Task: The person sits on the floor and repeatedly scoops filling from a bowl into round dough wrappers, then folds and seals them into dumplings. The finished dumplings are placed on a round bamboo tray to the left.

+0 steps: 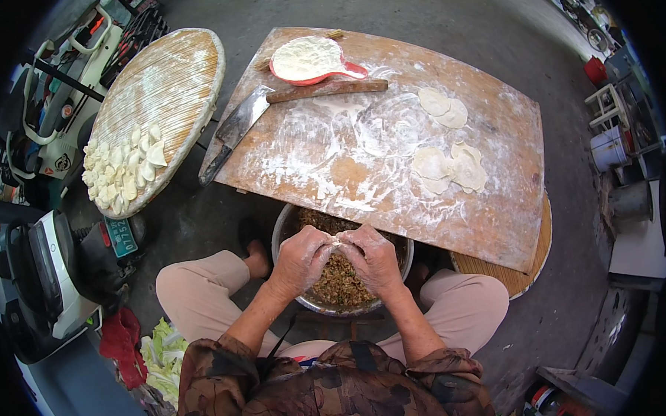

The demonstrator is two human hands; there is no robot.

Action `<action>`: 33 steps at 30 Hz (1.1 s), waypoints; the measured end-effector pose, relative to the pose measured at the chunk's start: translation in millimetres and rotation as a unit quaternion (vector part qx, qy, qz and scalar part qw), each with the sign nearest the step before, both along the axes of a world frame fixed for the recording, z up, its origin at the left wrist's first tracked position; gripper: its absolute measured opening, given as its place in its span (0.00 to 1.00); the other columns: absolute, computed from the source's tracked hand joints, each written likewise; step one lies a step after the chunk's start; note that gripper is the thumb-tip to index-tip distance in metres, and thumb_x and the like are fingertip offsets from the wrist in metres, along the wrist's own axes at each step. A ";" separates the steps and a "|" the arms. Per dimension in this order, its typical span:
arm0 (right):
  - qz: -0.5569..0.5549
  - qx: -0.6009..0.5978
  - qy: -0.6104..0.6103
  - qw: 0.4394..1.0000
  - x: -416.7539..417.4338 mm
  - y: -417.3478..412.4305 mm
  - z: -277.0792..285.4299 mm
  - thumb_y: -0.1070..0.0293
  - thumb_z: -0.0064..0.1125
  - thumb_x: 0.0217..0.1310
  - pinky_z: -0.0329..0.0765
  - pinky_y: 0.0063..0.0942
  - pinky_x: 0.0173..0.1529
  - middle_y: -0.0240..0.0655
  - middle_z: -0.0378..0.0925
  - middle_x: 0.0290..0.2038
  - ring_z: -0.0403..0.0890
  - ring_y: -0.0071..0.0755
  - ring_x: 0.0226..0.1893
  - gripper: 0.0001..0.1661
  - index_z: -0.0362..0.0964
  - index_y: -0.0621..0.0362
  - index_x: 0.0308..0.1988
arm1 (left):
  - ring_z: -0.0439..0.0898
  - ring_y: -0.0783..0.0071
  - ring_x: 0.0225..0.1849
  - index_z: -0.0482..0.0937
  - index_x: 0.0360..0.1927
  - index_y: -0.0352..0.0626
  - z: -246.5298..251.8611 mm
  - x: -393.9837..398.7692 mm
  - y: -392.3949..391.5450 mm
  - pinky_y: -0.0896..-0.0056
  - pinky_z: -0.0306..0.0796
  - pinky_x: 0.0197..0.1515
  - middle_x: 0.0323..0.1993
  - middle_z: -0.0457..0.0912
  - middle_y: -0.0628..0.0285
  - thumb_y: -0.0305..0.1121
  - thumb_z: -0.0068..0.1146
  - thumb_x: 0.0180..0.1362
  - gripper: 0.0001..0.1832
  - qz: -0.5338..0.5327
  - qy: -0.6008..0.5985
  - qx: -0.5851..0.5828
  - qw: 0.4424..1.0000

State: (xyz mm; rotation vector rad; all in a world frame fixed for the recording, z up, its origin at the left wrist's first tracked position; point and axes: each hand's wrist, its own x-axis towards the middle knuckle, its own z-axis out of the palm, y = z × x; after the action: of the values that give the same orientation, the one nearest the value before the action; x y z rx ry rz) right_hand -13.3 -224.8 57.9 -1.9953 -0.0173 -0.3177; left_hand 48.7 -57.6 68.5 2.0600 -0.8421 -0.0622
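Over a metal bowl (410, 260) of chopped filling (341, 283), my left hand (304, 259) and my right hand (371, 256) meet at the fingertips, pinching a small dumpling (336, 242) mostly hidden by the fingers. Beyond the bowl is a floury wooden board (308, 148). Several round dough wrappers (468, 168) lie in overlapping groups on its right side. A red scoop (355, 70) full of flour (307, 57) sits at the back, with a wooden rolling pin (333, 90) and a cleaver (245, 120) in front and to its left. Shaped dumplings (125, 167) cover the near part of a round woven tray (160, 81).
Parked scooters (63, 275) stand at the left. Leafy cabbage (164, 355) and a red cloth (121, 342) lie low at the left. Another round woven tray (502, 256) shows under the board's right corner. A white bucket (609, 148) and a metal pot (631, 201) stand far right.
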 end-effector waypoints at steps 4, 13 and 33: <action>0.013 -0.038 -0.012 0.999 -1.1 -0.3 -5.6 0.75 0.58 0.57 0.75 0.40 0.34 0.43 0.75 0.34 0.79 0.52 0.33 0.07 0.74 0.58 0.39 | 0.78 0.54 0.31 0.76 0.34 0.38 3.7 -2.8 -1.3 0.61 0.73 0.34 0.29 0.77 0.53 0.21 0.60 0.51 0.07 -0.025 -0.029 0.019 0.999; 0.010 -0.033 -0.015 0.999 -1.8 1.7 -5.2 0.77 0.56 0.57 0.75 0.42 0.35 0.45 0.73 0.33 0.78 0.55 0.34 0.05 0.72 0.59 0.37 | 0.79 0.53 0.32 0.75 0.37 0.37 4.3 -5.5 -3.2 0.61 0.73 0.35 0.31 0.77 0.52 0.21 0.59 0.52 0.08 -0.023 -0.016 0.022 0.999; 0.020 -0.067 -0.021 0.997 -2.3 1.7 -3.0 0.76 0.55 0.58 0.74 0.43 0.32 0.44 0.69 0.30 0.76 0.54 0.32 0.03 0.69 0.59 0.34 | 0.79 0.51 0.33 0.75 0.35 0.38 2.0 -2.3 -2.3 0.57 0.73 0.34 0.30 0.76 0.53 0.21 0.59 0.52 0.07 -0.027 0.005 0.037 0.999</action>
State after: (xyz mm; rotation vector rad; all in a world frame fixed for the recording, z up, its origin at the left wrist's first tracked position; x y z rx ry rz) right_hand -15.6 -223.0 54.9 -2.1182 -0.1082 -0.3392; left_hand 46.4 -59.9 70.5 2.1032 -0.9018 -0.1356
